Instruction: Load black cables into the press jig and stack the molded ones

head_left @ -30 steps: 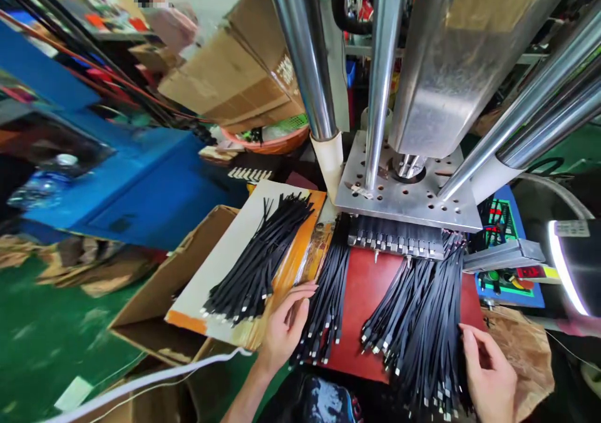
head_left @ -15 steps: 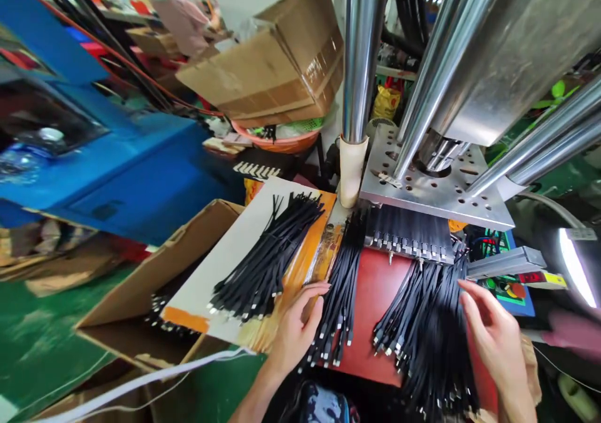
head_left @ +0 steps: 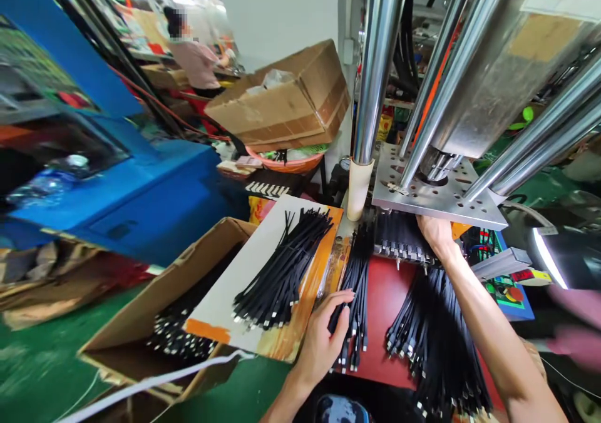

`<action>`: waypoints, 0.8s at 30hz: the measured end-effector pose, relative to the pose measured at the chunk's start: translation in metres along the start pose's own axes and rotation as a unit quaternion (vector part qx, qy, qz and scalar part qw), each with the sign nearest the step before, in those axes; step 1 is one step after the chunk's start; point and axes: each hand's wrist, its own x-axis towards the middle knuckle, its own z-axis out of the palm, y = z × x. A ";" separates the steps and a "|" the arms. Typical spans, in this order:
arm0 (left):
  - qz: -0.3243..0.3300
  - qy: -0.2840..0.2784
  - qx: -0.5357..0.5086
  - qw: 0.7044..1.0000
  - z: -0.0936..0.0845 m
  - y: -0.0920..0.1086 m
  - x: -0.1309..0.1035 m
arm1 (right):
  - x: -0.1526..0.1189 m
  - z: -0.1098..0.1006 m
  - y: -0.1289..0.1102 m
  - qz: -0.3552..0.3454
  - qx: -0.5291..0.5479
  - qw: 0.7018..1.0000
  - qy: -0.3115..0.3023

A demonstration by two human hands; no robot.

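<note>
My left hand (head_left: 326,332) rests beside a narrow bunch of black cables (head_left: 359,285), thumb and fingers apart, holding nothing. My right hand (head_left: 436,232) reaches under the perforated metal plate (head_left: 422,191) of the press, at the right end of a black block (head_left: 399,238) with a row of metal connectors; its fingertips are hidden. A large bunch of black cables (head_left: 451,348) lies on the red surface (head_left: 385,310) below my right forearm. Another bunch (head_left: 286,266) lies on a white and orange board (head_left: 211,304) at the left.
An open carton (head_left: 126,313) with cables stands left of the board. Steel columns (head_left: 375,66) rise above the plate. A control box (head_left: 519,304) with buttons is at the right. A tilted carton (head_left: 291,104) and a person (head_left: 195,63) are farther back.
My right hand has moved up and inward from beside the large bunch to beneath the plate. My left hand stays near the narrow bunch. The camera view has tilted upward.
</note>
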 end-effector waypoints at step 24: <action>-0.267 -0.493 -0.467 0.684 0.069 0.078 -0.024 | -0.185 -0.145 -0.128 0.086 0.110 0.982 -0.125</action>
